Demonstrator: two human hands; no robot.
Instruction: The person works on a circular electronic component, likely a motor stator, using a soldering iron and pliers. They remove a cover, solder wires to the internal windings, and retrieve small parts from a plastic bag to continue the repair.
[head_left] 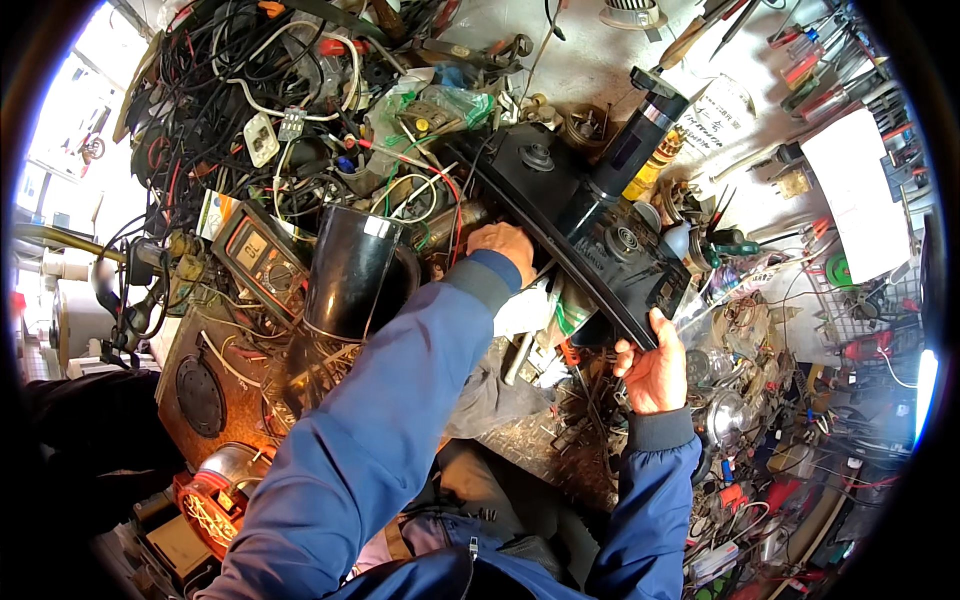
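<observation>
A black appliance [625,243] with a flat plate-like side, round raised fittings and an upright black cylinder stands tilted in front of me. My right hand [655,372] grips its lower right edge, thumb on one side and fingers on the other. Across the bench, my left hand [503,248] reaches to the appliance's left edge. Its back faces me and its fingers are mostly hidden, so I cannot tell what they touch. Just left of that forearm stands a glossy black jug [352,270] with a handle.
An orange-framed multimeter [262,262] leans left of the jug. Tangled black cables [230,90] and a white socket [261,139] fill the far left. A grey cloth or bag [495,395] lies between my arms. Tools and loose parts [760,430] crowd the right side.
</observation>
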